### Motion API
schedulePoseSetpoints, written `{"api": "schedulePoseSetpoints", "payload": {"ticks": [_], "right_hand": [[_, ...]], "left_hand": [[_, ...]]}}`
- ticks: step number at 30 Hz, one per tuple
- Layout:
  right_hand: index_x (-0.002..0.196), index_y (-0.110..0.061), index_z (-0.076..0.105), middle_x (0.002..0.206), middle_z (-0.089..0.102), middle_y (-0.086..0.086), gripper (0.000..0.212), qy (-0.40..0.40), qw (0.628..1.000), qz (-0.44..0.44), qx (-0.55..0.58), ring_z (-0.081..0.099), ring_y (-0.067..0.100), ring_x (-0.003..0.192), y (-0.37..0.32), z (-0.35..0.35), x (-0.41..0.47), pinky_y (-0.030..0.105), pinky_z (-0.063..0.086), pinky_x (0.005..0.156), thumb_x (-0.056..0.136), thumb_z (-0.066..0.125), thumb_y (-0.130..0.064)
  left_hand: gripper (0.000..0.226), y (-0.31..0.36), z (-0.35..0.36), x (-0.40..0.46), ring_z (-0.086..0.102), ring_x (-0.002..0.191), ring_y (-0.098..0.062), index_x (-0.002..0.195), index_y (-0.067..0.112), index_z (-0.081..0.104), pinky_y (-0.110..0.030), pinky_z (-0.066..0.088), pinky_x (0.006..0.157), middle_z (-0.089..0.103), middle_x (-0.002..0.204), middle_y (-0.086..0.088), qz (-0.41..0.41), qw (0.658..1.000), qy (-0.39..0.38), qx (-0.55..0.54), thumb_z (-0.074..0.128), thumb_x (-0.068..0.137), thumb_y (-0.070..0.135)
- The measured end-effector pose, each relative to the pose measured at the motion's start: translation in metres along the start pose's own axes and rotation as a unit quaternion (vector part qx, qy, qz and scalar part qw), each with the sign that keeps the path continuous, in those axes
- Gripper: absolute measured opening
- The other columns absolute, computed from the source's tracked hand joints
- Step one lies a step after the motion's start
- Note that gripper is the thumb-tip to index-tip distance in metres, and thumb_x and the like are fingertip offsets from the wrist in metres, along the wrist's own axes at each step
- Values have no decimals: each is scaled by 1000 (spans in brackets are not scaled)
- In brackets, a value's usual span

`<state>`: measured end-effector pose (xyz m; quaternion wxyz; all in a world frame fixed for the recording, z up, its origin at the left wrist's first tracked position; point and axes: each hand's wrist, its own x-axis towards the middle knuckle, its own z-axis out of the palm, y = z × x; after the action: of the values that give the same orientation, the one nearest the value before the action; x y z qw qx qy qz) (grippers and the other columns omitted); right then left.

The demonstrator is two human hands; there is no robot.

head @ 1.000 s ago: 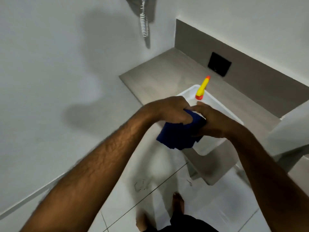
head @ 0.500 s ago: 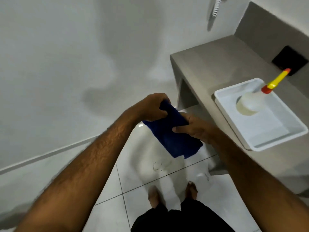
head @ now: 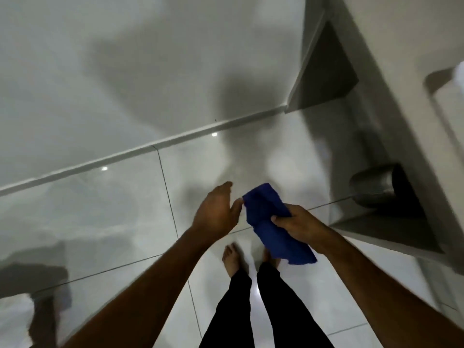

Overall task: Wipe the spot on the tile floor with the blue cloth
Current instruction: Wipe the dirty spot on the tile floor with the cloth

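Observation:
The dark blue cloth [head: 263, 204] hangs in the air above the glossy white tile floor [head: 113, 222], in front of my legs. My right hand [head: 298, 224] is shut on its middle, and the lower end droops past my wrist. My left hand [head: 216, 212] is just left of the cloth with its fingers spread; its thumb is beside the cloth's upper corner and grips nothing. The frame is blurred, and I cannot make out the spot on the floor.
A grey counter [head: 391, 101] runs along the right side. Beneath it, a metal cylindrical bin [head: 374, 187] sits on the floor. A white skirting strip [head: 175, 139] meets the white wall ahead. My bare feet [head: 232, 257] stand on the tiles below my hands.
My view has swung down from the counter to the floor; the white tray and bottle have left the frame. My left hand has let go of the cloth, which my right hand alone holds.

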<state>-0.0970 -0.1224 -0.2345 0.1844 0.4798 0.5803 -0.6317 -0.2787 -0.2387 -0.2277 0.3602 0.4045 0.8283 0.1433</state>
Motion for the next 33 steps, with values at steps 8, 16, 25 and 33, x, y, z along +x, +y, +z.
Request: {"api": "schedulePoseSetpoints", "payload": {"ticks": [8, 16, 25, 33], "right_hand": [[143, -10, 41, 134, 57, 21, 46, 93, 989, 73, -93, 53, 39, 122, 161, 19, 224, 37, 44, 96, 99, 46, -24], [136, -9, 45, 131, 59, 15, 46, 254, 950, 91, -155, 58, 34, 118, 268, 46, 408, 37, 49, 86, 91, 55, -7], [151, -7, 22, 162, 11, 23, 72, 135, 879, 7, -457, 0, 43, 149, 327, 113, 471, 58, 10, 119, 91, 53, -33], [150, 2, 20, 157, 23, 28, 73, 166, 836, -22, -522, 14, 42, 148, 324, 110, 497, 55, 12, 120, 90, 57, -17]], "left_hand": [[89, -186, 224, 102, 9, 148, -42, 150, -8, 8, -47, 14, 120, 13, 159, -29, -83, 977, -93, 171, 52, 94, 44], [106, -299, 381, 207, -7, 149, -43, 149, -8, -3, -51, 5, 121, -5, 159, -31, -76, 958, -146, 234, 64, 86, 44], [129, -374, 421, 242, -8, 148, -45, 149, -8, -10, -53, 8, 121, -11, 159, -31, -167, 953, -159, 198, 80, 73, 45], [130, -374, 430, 244, -8, 147, -47, 147, -10, -13, -52, 7, 120, -13, 157, -35, -174, 948, -155, 217, 78, 74, 48]]}}
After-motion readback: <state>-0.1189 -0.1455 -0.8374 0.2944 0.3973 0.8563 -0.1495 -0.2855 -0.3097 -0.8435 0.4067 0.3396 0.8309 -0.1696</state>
